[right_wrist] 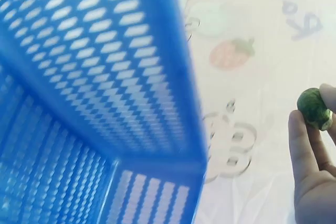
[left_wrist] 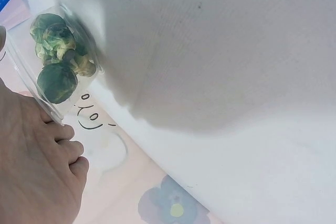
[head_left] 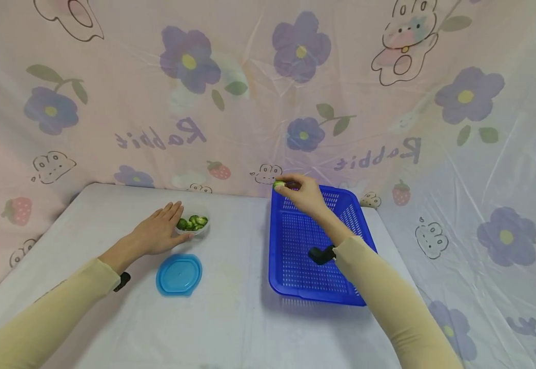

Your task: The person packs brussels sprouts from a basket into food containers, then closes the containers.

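Above the far left corner of a blue plastic basket [head_left: 274,246], my right hand [head_left: 305,196] pinches a Brussels sprout [right_wrist: 314,108] between thumb and fingertips. The basket's slotted wall [right_wrist: 121,72] fills much of the right wrist view. My left hand [head_left: 159,230] lies beside a small clear container [head_left: 200,211], its fairly straight fingers along the left rim and its thumb along the near side. Several Brussels sprouts [left_wrist: 56,82] sit in that container. Just nearer than the left hand, a light blue lid [head_left: 179,274] lies flat on the table.
A white-covered table [head_left: 231,318] bears everything. Behind and to the right hangs a pink curtain [head_left: 249,102] with flowers and rabbits, close to the basket's far edge. The container and lid are left of the basket, with a strip of tabletop between.
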Tool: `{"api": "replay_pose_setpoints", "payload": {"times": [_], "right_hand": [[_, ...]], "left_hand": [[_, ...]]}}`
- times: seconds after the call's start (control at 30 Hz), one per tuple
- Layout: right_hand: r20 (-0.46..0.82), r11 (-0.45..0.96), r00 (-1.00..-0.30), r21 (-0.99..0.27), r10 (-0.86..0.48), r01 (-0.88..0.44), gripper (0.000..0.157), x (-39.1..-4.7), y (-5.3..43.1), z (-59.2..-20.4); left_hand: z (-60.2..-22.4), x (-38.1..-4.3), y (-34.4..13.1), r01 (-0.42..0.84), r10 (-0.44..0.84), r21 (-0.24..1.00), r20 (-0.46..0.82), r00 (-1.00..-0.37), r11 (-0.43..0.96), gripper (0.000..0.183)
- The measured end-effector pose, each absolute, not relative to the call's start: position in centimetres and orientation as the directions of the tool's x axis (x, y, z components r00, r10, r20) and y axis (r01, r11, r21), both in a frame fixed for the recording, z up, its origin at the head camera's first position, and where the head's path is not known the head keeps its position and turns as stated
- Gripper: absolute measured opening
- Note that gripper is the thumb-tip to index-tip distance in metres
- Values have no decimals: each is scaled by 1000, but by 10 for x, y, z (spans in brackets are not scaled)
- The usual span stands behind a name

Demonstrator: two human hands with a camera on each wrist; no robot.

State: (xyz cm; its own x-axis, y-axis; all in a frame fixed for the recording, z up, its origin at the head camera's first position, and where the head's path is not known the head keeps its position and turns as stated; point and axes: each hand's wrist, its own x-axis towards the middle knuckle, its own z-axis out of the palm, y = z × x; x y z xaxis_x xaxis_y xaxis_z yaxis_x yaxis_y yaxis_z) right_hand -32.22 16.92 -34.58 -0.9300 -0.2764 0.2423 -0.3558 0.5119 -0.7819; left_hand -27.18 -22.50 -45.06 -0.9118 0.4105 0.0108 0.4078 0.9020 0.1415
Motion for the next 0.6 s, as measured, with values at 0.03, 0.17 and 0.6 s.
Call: {"api": "replay_pose_setpoints", "payload": {"times": [0.03,0.17,0.6], "right_hand": [[241,509,-928,-783,-284,-359,33,-322,164,-344],[240,481,-917,-792,-319,-375,33,-321,144,-339],[241,394,-866,-815,-439,-426,26,-321,66,-337]], "left_hand": [[-451,-272,-225,410,412,145,15,-911,901,94],[-452,-272,-225,411,414,160,19,-910,897,93],[-448,-270,-220,395,398,131,6,-917,909,92]]}}
